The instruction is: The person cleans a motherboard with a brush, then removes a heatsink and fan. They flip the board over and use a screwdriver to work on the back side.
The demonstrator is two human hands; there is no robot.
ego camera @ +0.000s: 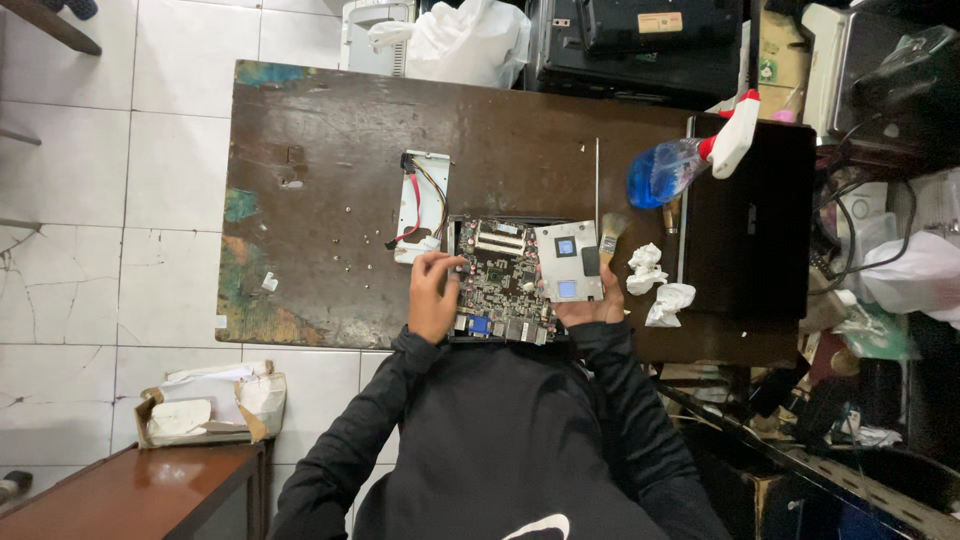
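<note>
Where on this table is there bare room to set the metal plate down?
The widest bare patch of the table is the far-left stretch, beyond the white drive bracket; only tiny screws dot it. Another strip runs along the far edge, above the circuit board. It is crowded by the right hand: brush, wadded tissues, spray bottle, laptop.

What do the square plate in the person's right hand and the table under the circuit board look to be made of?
The plate looks like dull grey metal, flat, with two small blue squares on it, held by the right hand. The table seems dark brown wood, its finish worn away to pale and teal patches along the left edge. The left hand rests on the circuit board.
</note>
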